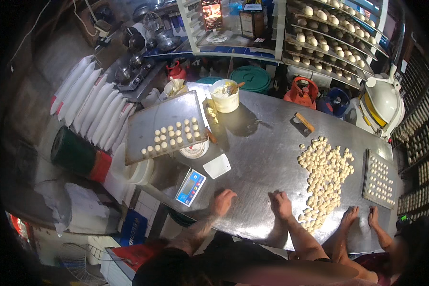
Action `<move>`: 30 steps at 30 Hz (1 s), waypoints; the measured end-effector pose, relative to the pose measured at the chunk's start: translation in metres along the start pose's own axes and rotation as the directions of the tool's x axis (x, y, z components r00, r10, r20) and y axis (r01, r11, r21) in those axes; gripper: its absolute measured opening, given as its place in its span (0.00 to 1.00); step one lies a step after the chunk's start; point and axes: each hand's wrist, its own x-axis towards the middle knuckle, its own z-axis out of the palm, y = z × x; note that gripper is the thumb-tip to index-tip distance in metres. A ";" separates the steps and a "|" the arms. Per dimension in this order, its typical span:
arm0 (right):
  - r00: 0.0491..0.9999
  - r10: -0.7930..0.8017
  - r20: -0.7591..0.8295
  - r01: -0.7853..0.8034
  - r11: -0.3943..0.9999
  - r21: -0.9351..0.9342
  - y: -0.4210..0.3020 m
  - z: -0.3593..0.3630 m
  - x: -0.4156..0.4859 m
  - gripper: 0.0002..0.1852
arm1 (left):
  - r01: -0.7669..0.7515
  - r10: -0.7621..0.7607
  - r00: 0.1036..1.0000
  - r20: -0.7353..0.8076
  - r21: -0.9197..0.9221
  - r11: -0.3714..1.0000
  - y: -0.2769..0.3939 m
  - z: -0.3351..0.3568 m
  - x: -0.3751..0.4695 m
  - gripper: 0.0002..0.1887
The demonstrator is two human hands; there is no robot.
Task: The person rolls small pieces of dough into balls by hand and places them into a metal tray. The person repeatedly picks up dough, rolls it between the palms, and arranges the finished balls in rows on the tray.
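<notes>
On the steel worktable (257, 161), my left hand (223, 202) is low over the surface near the front edge, fingers curled; what lies under it is hidden. My right hand (281, 205) is cupped palm down on the steel, just left of a wide heap of small dough pieces (325, 175); its palm side cannot be seen. A blue and white digital scale (191, 187) lies left of my left hand, and a white plastic dough scraper (217, 166) lies behind it. A metal tray (143, 125) with rows of dough balls rests on a dial scale (195, 150).
A co-worker's two hands (350, 215) are at the right, near another tray of dough balls (368, 171). A wooden-handled bench scraper (302, 124) lies behind the heap. A white tub (226, 102) stands at the back edge; a tray rack (282, 32) stands beyond.
</notes>
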 end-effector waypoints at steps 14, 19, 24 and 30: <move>0.842 0.272 0.466 -0.457 0.819 0.348 -0.002 -0.027 -0.041 0.22 | 0.013 -0.026 0.996 -0.085 -0.154 0.988 -0.015 -0.036 -0.069 0.12; 0.765 0.135 0.630 -0.504 0.735 0.454 -0.151 0.011 0.068 0.23 | -0.032 -0.136 0.937 -0.322 -0.467 0.883 -0.008 -0.176 -0.037 0.12; 0.839 -0.421 0.345 0.321 0.895 0.310 -0.354 0.076 0.189 0.19 | 0.045 -0.133 0.636 -0.760 -0.135 0.990 -0.063 -0.333 -0.009 0.15; 0.747 -0.589 0.310 0.622 0.783 -0.013 -0.478 0.152 0.275 0.17 | 0.305 -0.155 0.773 -0.616 0.145 0.941 -0.115 -0.411 0.045 0.14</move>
